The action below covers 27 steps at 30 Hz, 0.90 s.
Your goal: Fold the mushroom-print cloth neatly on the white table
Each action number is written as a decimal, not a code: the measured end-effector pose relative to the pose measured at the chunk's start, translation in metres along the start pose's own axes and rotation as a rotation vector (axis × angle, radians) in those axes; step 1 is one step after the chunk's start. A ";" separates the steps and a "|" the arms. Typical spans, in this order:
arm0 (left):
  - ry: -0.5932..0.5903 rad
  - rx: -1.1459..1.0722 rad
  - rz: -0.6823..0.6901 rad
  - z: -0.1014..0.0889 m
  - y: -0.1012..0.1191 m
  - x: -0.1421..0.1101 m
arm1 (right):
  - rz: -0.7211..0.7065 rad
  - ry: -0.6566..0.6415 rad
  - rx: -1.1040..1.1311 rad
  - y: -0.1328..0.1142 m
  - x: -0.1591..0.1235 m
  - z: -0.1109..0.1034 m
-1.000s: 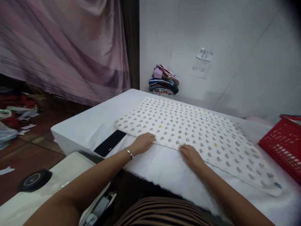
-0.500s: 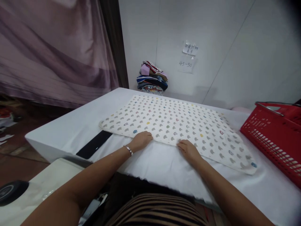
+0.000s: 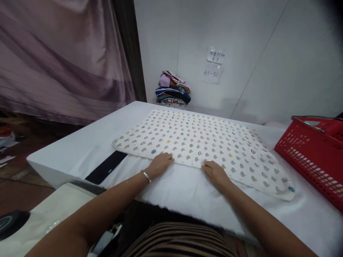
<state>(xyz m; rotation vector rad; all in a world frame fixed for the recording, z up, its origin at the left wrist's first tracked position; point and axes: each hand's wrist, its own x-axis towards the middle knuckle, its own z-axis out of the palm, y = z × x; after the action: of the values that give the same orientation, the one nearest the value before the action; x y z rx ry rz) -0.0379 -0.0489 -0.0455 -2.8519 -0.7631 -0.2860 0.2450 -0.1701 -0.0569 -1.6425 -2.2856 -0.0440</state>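
Note:
A white cloth with small grey and coloured prints (image 3: 203,142) lies spread flat on a table covered in white (image 3: 80,146). My left hand (image 3: 160,164) rests on the cloth's near edge, its fingers curled over the hem. A bracelet is on that wrist. My right hand (image 3: 215,173) lies a little to the right on the same edge, fingers bent down onto the hem. Both hands touch the cloth at its middle front.
A black flat phone-like slab (image 3: 105,167) lies at the table's left front. A red plastic basket (image 3: 313,157) stands at the right. A pile of folded clothes (image 3: 173,89) sits against the back wall under paper notes (image 3: 214,64). A purple curtain (image 3: 61,60) hangs left.
The view has swung to the right and settled. Both hands stay on the cloth's near edge, barely shifted; the cloth lies much as before.

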 end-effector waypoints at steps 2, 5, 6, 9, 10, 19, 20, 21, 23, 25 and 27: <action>-0.008 -0.006 -0.004 -0.003 0.002 -0.001 | 0.006 -0.017 -0.017 -0.002 0.000 -0.001; -0.024 -0.054 -0.011 -0.010 0.004 -0.004 | 0.039 -0.041 -0.006 -0.007 -0.001 -0.007; -0.032 -0.078 -0.015 -0.012 0.003 -0.005 | 0.067 -0.044 0.011 -0.008 -0.002 -0.010; -0.061 -0.122 -0.043 -0.013 -0.004 -0.006 | 0.116 -0.035 0.035 -0.001 -0.012 -0.019; -0.055 -0.119 -0.053 -0.012 -0.008 -0.005 | 0.113 -0.037 0.013 0.004 -0.018 -0.022; -0.036 -0.193 0.043 0.001 0.002 0.024 | 0.340 -0.005 -0.166 0.062 -0.109 -0.055; -0.046 -0.192 0.066 0.003 0.008 0.031 | 0.354 0.000 -0.173 0.066 -0.117 -0.058; -0.050 -0.190 0.089 0.005 0.014 0.039 | 0.362 0.007 -0.178 0.069 -0.124 -0.061; -0.051 -0.194 0.134 0.007 0.028 0.054 | 0.373 0.030 -0.178 0.076 -0.137 -0.066; -0.041 -0.208 0.173 0.008 0.040 0.066 | 0.398 0.062 -0.151 0.083 -0.152 -0.072; -0.027 -0.225 0.198 0.008 0.050 0.076 | 0.475 0.129 -0.057 0.091 -0.169 -0.079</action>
<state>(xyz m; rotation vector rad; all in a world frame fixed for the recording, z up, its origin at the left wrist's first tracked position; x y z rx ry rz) 0.0531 -0.0539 -0.0422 -3.1185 -0.4730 -0.3237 0.3963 -0.3116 -0.0439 -2.1012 -1.7658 -0.1019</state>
